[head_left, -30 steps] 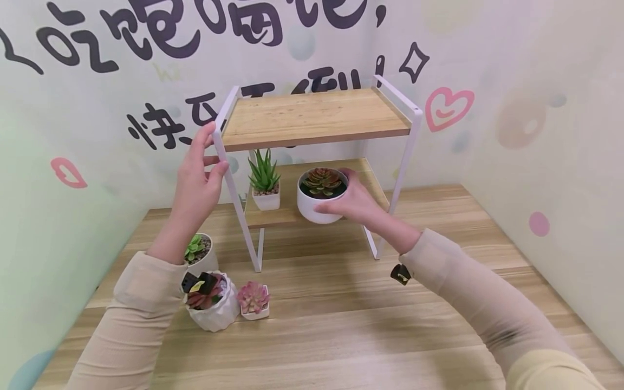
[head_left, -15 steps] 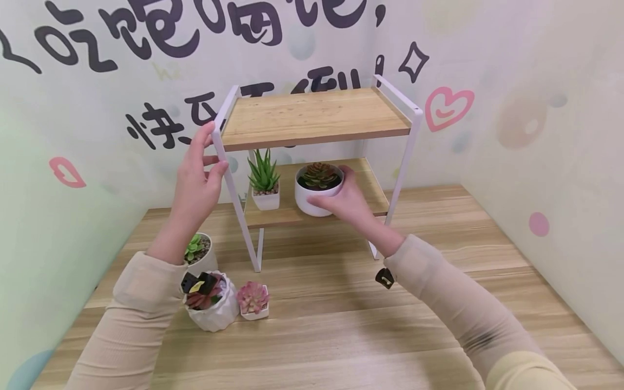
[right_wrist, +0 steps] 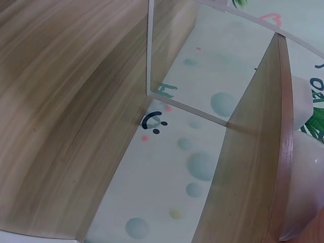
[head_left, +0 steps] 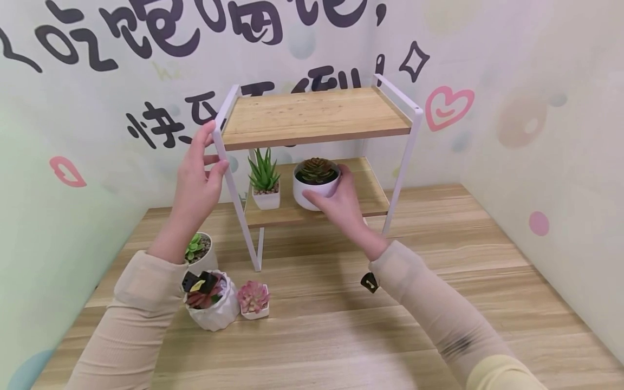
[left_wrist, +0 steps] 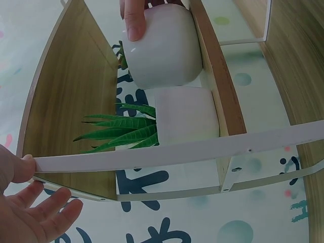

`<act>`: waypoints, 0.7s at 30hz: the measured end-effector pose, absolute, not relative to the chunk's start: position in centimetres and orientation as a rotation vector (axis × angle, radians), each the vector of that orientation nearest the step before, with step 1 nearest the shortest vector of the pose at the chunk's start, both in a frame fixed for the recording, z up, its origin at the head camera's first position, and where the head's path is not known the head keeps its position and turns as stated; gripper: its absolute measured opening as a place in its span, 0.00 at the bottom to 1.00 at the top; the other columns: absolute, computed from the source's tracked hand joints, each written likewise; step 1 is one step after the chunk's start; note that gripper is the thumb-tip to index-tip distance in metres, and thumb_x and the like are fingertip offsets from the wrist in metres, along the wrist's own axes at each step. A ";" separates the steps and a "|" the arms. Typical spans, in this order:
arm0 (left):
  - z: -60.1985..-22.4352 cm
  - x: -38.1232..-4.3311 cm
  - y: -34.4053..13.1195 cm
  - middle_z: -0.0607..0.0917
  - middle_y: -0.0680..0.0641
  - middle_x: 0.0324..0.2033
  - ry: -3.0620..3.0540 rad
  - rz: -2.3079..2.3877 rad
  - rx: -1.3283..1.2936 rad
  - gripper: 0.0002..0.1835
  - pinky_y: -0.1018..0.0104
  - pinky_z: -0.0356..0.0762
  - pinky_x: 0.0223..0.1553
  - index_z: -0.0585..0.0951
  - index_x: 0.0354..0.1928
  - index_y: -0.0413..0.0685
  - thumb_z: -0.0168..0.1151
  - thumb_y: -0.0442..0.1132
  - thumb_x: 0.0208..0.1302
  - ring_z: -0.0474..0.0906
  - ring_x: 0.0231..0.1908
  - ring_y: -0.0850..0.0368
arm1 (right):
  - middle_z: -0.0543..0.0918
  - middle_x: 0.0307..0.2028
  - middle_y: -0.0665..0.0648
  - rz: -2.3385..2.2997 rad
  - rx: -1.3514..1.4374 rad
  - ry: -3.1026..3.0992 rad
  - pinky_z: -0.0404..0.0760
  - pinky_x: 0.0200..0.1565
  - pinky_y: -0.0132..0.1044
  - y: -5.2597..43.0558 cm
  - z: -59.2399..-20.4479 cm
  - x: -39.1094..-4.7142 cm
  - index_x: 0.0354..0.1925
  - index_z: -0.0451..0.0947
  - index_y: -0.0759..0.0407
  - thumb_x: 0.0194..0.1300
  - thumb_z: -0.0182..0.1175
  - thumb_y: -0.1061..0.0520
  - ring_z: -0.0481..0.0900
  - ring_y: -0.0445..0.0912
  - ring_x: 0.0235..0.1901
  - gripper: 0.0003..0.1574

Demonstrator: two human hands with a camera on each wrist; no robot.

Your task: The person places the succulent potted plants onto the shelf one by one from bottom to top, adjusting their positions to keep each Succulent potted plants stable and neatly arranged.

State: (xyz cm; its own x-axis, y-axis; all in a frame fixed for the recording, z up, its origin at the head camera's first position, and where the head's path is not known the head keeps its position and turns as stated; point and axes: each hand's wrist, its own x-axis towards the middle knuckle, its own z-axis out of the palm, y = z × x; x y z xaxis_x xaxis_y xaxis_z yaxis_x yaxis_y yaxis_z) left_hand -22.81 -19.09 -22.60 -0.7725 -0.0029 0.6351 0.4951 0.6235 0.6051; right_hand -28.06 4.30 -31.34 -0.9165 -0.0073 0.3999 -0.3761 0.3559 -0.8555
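Note:
In the head view, my right hand (head_left: 343,203) grips a round white pot (head_left: 306,194) with a dark reddish-green succulent (head_left: 318,171). The pot is at the lower board (head_left: 372,187) of a two-tier shelf; whether its base touches the board, I cannot tell. A small square white pot with a spiky aloe-like plant (head_left: 265,176) stands to its left on that board. My left hand (head_left: 197,179) holds the shelf's white left post (head_left: 233,187) near the top, thumb and fingers about it. In the left wrist view, the round pot (left_wrist: 164,48) lies beside the square pot (left_wrist: 187,114).
The shelf's upper wooden board (head_left: 317,116) overhangs the pots. On the wooden table (head_left: 341,336), at front left, are a green succulent (head_left: 200,249), a ribbed white pot (head_left: 214,314) with a reddish plant, and a small pink succulent (head_left: 253,298). Printed walls stand behind and beside.
My right hand has carried the round pot back and slightly left, over the lower board. The left hand stays on the post.

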 end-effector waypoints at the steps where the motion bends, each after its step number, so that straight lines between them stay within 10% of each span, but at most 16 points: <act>1: -22.6 -22.8 -19.1 0.70 0.40 0.57 -2.245 -1.084 -0.384 0.31 0.48 0.77 0.45 0.58 0.67 0.54 0.49 0.25 0.63 0.76 0.44 0.43 | 0.63 0.58 0.63 1.578 0.336 -2.291 0.70 0.56 0.44 4.2 -31.4 -28.1 0.64 0.50 0.63 0.46 0.70 0.47 0.67 0.51 0.55 0.56; 21: -22.7 -22.8 -19.0 0.69 0.42 0.58 -2.249 -1.095 -0.370 0.32 0.49 0.77 0.44 0.58 0.67 0.57 0.48 0.26 0.64 0.76 0.44 0.44 | 0.64 0.57 0.64 1.414 0.293 -2.326 0.70 0.54 0.47 3.4 -31.9 -28.5 0.65 0.51 0.62 0.45 0.70 0.45 0.65 0.53 0.55 0.57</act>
